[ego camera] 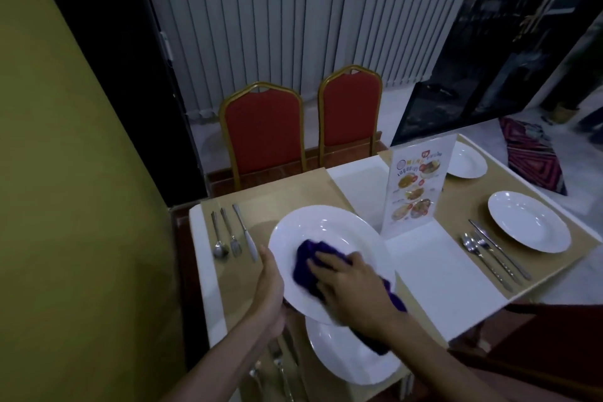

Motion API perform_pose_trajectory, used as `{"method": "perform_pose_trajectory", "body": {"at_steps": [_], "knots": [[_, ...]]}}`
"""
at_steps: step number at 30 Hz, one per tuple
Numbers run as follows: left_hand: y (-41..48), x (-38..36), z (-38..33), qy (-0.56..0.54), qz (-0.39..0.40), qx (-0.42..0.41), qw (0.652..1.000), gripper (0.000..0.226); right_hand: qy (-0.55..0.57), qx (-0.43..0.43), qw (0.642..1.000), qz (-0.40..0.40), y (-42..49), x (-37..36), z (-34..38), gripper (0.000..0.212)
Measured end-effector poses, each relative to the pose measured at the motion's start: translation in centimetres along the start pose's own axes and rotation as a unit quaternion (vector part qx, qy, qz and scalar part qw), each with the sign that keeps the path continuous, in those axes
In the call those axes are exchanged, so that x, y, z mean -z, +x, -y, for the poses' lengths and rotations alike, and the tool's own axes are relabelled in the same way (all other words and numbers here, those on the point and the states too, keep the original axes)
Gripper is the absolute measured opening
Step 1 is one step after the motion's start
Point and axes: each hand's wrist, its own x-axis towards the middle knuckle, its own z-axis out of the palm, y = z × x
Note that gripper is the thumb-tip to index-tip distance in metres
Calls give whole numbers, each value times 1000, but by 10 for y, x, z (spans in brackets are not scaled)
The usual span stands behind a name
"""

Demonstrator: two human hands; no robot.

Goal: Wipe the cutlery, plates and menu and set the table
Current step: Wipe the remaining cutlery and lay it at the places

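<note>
My left hand [271, 290] holds a white plate [329, 232] by its left rim, tilted above the table. My right hand [350, 284] presses a purple cloth [305, 266] onto the plate's face. Below it a second white plate [346, 359] lies on the near placemat. A spoon, fork and knife [231, 235] lie side by side at the far left. An upright menu stand [416, 186] is at the table's middle. Two more plates [528, 220] [466, 160] and another cutlery set [492, 251] are on the right.
Two red chairs with gold frames [300, 127] stand at the table's far side. A yellow-green wall [65, 173] runs along the left. More cutlery [277, 365] lies near the front edge under my left arm. A patterned cloth [535, 157] lies on the floor at right.
</note>
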Motion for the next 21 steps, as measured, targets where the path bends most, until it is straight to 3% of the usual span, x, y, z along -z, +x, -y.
{"method": "perform_pose_trajectory", "body": {"at_steps": [2, 5, 8, 10, 13, 17, 21], "knots": [[6, 1, 3, 18, -19, 26, 999, 74, 35, 27, 999, -14, 10, -16, 14, 52], [15, 7, -2, 71, 6, 48, 996, 75, 16, -49, 997, -57, 41, -21, 4, 75], [23, 23, -14, 101, 18, 72, 992, 64, -43, -106, 993, -38, 65, -18, -22, 92], [37, 41, -25, 109, 17, 58, 992, 54, -50, -133, 989, -43, 83, -21, -40, 76], [66, 67, -44, 63, -11, 16, 998, 51, 68, -238, 962, -113, 102, -25, -64, 44], [130, 74, -57, -116, -36, 55, 991, 48, 150, -251, 944, -150, 116, -29, -74, 42], [189, 54, -55, -169, -98, 95, 976, 47, 169, -260, 934, -174, 129, -30, -73, 41]]}}
